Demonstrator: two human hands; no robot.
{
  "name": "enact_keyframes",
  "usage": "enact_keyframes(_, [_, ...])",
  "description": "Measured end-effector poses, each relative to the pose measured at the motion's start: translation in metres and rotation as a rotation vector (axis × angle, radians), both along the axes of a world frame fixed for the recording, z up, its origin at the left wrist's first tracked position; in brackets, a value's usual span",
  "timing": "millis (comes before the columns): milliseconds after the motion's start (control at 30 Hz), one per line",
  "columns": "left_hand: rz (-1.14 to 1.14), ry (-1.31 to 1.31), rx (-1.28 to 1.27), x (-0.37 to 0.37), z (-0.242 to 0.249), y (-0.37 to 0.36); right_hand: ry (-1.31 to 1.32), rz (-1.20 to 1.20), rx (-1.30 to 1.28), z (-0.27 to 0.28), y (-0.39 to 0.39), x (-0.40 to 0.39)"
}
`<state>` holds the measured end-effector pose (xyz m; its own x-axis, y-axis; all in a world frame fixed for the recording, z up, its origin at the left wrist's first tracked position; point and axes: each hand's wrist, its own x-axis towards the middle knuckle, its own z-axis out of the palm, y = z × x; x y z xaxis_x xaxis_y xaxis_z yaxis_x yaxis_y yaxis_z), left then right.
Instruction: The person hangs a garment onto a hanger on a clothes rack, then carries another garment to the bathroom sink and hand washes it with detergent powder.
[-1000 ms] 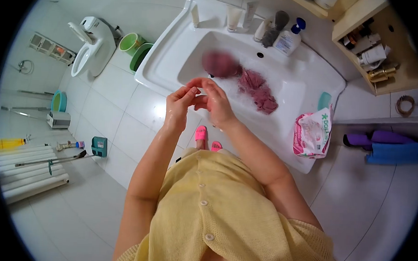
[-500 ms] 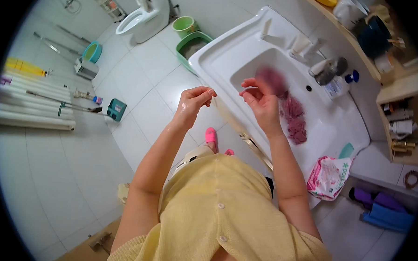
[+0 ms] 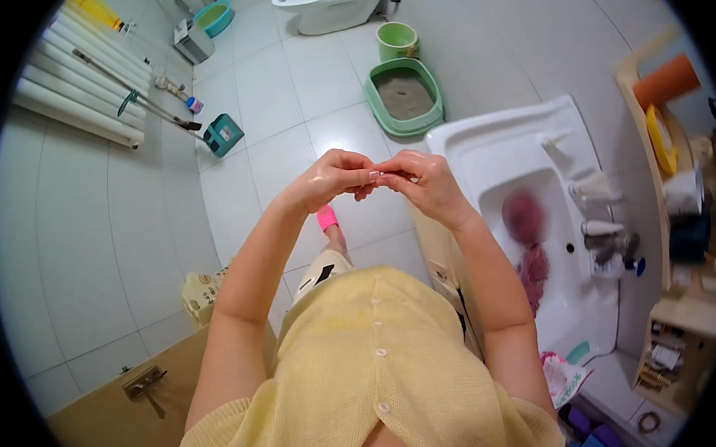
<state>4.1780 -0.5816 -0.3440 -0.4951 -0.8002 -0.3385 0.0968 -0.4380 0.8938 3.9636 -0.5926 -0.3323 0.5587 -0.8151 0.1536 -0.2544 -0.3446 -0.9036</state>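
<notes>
My left hand (image 3: 337,180) and my right hand (image 3: 422,181) meet at the fingertips over the floor, left of the sink. Both look wet, with fingers pinched together. Whatever they may hold between them is too small to make out. To the right, a white sink (image 3: 501,154) contains a wet pink-purple cloth (image 3: 533,273) and a blurred round pink-purple thing (image 3: 524,216) at the upper end of the cloth. Neither hand touches these.
A green tray of grey litter (image 3: 437,115) and a green bucket (image 3: 398,40) stand beyond my hands, near the toilet (image 3: 335,11). Bottles (image 3: 610,246) line the sink's right edge. A pink-and-white packet (image 3: 563,378) lies at its near end.
My right hand has moved left, away from above the sink, and now meets my left hand. The view has turned, so the sink sits farther right.
</notes>
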Motion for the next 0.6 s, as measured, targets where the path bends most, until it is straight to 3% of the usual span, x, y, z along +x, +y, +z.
enact_keyframes(100, [0.053,0.074,0.055,0.05,-0.005,-0.026,-0.002,-0.001,-0.005,-0.005,-0.037,0.052])
enact_keyframes(200, [0.149,0.119,0.066,0.102,-0.006,-0.056,-0.052,-0.002,-0.284,-0.008,-0.078,0.117])
enact_keyframes(300, [0.243,0.078,0.015,0.15,-0.004,-0.086,-0.045,-0.023,-0.301,-0.019,-0.118,0.177])
enact_keyframes(400, [0.338,0.03,-0.06,0.192,-0.006,-0.12,0.119,-0.015,-0.053,-0.034,-0.163,0.216])
enact_keyframes(500, [0.42,0.013,-0.076,0.22,-0.011,-0.146,-0.064,-0.013,0.392,-0.04,-0.199,0.25])
enact_keyframes(600, [0.458,-0.02,-0.097,0.241,-0.014,-0.179,-0.183,0.041,0.57,-0.033,-0.232,0.27])
